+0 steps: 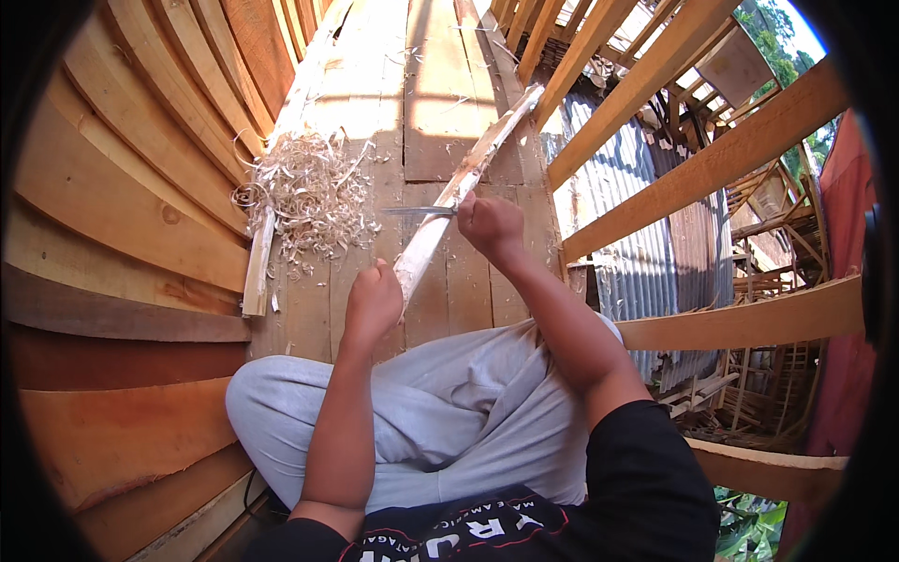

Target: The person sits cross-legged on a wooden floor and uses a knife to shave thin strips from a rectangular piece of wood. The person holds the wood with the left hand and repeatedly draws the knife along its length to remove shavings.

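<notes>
A long pale wooden stick [476,161], with bark left in patches, slants from my lap side up to the far right over the plank floor. Around its near end my left hand [374,298] is closed. My right hand [492,225] grips a knife, its handle hidden in the fist. The thin knife blade [419,211] points left and lies across the stick about midway along. Left of the stick sits a heap of curled wood shavings [314,192].
I sit cross-legged on the plank floor [435,150]. Wooden wall boards [122,197] rise at the left, with a short wood strip [259,262] beside them. At the right stand railing slats [693,178], with corrugated metal sheets [646,244] beyond and below. Loose shavings dot the floor.
</notes>
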Tool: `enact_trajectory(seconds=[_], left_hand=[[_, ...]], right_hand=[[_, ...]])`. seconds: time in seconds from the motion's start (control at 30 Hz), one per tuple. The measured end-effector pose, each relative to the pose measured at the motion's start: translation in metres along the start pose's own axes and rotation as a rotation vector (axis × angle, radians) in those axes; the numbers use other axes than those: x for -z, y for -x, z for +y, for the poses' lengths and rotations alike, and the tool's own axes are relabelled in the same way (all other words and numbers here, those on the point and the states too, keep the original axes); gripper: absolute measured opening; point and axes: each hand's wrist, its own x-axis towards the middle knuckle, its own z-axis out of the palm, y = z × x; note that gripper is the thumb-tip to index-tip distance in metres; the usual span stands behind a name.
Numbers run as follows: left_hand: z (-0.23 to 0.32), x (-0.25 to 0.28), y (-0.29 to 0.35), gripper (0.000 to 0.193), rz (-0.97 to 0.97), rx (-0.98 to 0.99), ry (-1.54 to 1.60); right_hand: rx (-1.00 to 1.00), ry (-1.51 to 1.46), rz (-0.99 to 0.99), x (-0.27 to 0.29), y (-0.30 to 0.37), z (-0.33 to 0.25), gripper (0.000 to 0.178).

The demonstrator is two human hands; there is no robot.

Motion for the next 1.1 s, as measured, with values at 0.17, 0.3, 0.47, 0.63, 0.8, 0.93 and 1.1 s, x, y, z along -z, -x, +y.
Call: enact_trajectory(seconds=[0.17,0.3,0.47,0.63,0.8,0.93,1.1], left_hand=[[-0.011,0.008,-0.01,0.057,0.142,-0.087,-0.186],[-0.003,0.003,0.0,0.056,0.007,-0.088,-0.049],[-0.001,0.01,-0.002,0.057,0.088,-0.067,-0.086],[-0.01,0.006,-0.011,0.057,0.095,-0.126,-0.107],[0.002,0.007,0.004,0.056,0.065,-0.042,-0.098],[-0.001,0.004,-0.003,0.056,0.08,-0.13,-0.105],[-0.003,0.007,-0.003,0.056,0.003,-0.094,0.002]], right_hand=[[0.03,-0.033,-0.083,0.005,0.013,-0.029,0.053],[-0.127,-0.06,0.03,0.005,-0.005,0.001,0.054],[-0.052,-0.054,-0.042,-0.004,0.01,-0.012,0.056],[-0.066,-0.096,-0.009,0.001,0.006,-0.014,0.056],[-0.087,-0.077,-0.048,0.005,-0.004,0.001,0.055],[-0.154,-0.074,-0.038,0.002,0.003,-0.007,0.057],[-0.044,-0.118,0.003,-0.002,0.005,0.007,0.057]])
